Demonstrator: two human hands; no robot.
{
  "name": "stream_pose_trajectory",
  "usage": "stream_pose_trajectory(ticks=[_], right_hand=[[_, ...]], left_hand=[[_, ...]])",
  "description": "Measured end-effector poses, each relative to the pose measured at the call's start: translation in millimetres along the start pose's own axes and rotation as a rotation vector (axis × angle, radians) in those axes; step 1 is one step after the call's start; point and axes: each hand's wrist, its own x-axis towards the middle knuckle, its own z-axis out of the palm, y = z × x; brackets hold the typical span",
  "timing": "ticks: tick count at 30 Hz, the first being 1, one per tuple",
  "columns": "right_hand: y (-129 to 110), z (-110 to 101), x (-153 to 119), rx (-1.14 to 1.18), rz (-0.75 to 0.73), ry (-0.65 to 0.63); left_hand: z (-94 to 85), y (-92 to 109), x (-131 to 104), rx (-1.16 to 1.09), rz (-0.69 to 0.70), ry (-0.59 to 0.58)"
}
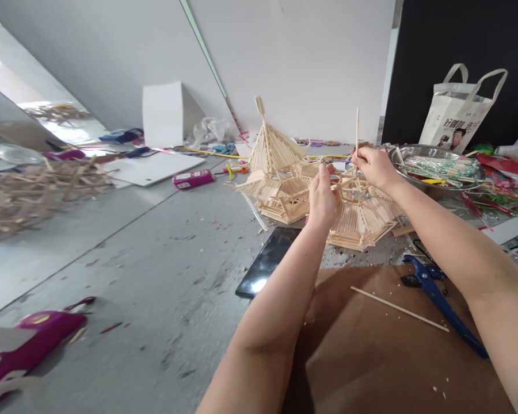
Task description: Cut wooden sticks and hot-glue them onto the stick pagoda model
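Observation:
A model built of thin wooden sticks stands in the middle, with a tall pointed roof on its left part (276,152) and a lower, wide sloping roof on its right part (362,221). My right hand (375,167) pinches an upright wooden stick (357,129) above the right part. Beside it, my left hand (323,195) is at the near side of the model between the two parts, its fingers closed together at the top; what they hold, if anything, is hidden. A loose stick (399,309) lies on brown paper (349,345) nearer to me.
Blue-handled cutters (446,310) lie on the paper at the right. A black phone (270,261) rests left of my left forearm. Behind my right arm is a metal bowl (435,187) of sticks, with a white bag (457,118) beyond. Purple-pink packs (193,179) lie leftward.

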Motion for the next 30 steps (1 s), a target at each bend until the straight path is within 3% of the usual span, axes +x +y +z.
stream_pose_trajectory(ticks=[30], right_hand=[[-0.1, 0.6, -0.4, 0.026, -0.014, 0.015]], left_hand=[[-0.2, -0.7, 0.6, 0.014, 0.013, 0.004]])
